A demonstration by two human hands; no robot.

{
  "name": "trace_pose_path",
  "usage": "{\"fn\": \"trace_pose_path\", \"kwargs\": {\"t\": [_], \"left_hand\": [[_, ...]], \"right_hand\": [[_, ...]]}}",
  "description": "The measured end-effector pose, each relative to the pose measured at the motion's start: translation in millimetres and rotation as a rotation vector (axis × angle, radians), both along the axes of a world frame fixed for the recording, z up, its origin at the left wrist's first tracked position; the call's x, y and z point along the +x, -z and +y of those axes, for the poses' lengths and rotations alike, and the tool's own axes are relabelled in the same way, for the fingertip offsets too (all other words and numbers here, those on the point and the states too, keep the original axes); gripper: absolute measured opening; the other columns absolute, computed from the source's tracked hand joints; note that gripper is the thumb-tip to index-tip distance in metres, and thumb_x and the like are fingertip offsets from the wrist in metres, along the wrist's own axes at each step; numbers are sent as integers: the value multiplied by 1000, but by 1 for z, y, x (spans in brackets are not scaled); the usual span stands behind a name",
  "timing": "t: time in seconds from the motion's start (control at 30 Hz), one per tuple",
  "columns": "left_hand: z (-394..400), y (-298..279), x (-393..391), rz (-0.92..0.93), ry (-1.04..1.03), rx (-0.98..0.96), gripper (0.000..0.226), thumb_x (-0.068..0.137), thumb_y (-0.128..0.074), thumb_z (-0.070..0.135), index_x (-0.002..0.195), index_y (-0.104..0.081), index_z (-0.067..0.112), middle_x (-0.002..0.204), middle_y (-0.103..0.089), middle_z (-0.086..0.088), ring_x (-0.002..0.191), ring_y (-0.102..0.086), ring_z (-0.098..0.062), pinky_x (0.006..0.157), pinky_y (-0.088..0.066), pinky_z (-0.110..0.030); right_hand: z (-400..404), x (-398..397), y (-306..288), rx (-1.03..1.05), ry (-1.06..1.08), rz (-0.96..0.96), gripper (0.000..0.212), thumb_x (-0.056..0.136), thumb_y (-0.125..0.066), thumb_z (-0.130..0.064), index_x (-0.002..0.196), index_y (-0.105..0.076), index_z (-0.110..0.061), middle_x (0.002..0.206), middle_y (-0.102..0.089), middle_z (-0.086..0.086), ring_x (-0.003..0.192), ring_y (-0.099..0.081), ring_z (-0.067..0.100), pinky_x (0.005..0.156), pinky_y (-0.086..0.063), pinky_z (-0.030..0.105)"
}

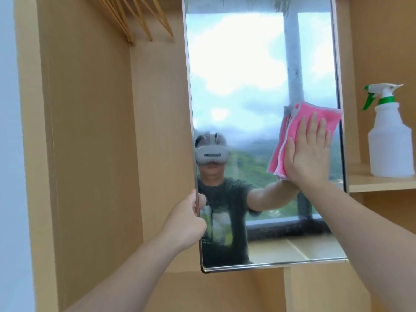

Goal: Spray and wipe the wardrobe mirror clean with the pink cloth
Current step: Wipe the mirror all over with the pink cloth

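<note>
1. The right hand lay flat against the pink cloth, fingers straight and slightly apart, pointing up, palm pressing the cloth onto the mirror.
2. The cloth was folded into a thick pad with white edging showing along its left side. It sat near the mirror's right edge, about halfway up the glass, its top right corner just reaching the frame. Its long axis ran up and down, leaning a little to the right at the top.
3. The left hand gripped the mirror's left edge low down, the fingers curled round behind the frame and the thumb on the front of the glass.
4. The mirror itself stood upright, taller than wide, with a thin metal frame and a brass-coloured corner piece at its lower left. The glass looked hazy and streaked, most so in a vertical band above the cloth.
5. To the right of the mirror, a white spray bottle with a green-and-white trigger head stood upright on a wooden shelf, its nozzle pointing away from the mirror. No hand touched it.
6. To the upper left of the mirror, several wooden hangers hung inside the wardrobe.
</note>
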State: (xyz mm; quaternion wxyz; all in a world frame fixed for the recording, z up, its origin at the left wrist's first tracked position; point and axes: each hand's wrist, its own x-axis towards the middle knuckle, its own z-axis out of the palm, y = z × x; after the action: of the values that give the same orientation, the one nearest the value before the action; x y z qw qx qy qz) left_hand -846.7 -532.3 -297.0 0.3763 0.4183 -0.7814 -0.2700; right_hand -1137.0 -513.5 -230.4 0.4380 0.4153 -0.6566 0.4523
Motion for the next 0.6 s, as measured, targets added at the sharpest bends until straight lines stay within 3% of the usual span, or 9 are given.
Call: {"fn": "trace_pose_path", "kwargs": {"t": [0.07,0.2,0.3,0.43,0.53,0.6], "left_hand": [[5,0,1,-39,4,-8,71,61,-33,1,130,-40,15,115,-54,6,104,-53,-14,58,-37,-19],[12,0,-2,-100,-17,-78,67,72,-42,-4,136,-34,13,127,-47,10,102,-45,-10,68,-40,-19],[14,4,-5,-158,-49,-164,84,77,-49,0,150,-14,22,141,-35,8,112,-44,-15,80,-41,-24],[14,15,-10,-98,-47,-197,91,79,-48,0,154,0,22,145,-28,13,130,-38,-14,87,-35,-16],[19,32,-14,-78,-71,-259,91,76,-46,-3,152,-4,26,140,-28,15,109,-47,-9,69,-43,-15],[24,49,-14,-147,-83,-390,97,75,-46,-1,152,2,31,152,-4,21,128,-39,-15,90,-46,-26]], "right_hand": [[-6,27,4,32,-22,57,60,101,-12,-39,152,-8,-7,159,-8,16,147,-4,33,120,-5,49],[-28,105,14,115,-101,266,62,99,-12,-39,151,-9,-6,159,-7,17,147,-1,32,119,0,48],[-45,145,27,207,-132,420,60,100,-16,-39,152,-9,-8,159,-7,15,147,-2,33,119,0,49],[-46,136,33,182,-161,498,59,99,-23,-38,150,-25,-8,157,-22,14,145,-15,35,118,-7,49],[-39,115,39,195,-159,529,59,99,-23,-39,149,-27,-10,156,-23,13,146,-15,33,118,-9,48],[-34,97,45,207,-128,515,59,99,-22,-39,150,-26,-10,157,-21,13,146,-14,32,119,-9,48]]}}
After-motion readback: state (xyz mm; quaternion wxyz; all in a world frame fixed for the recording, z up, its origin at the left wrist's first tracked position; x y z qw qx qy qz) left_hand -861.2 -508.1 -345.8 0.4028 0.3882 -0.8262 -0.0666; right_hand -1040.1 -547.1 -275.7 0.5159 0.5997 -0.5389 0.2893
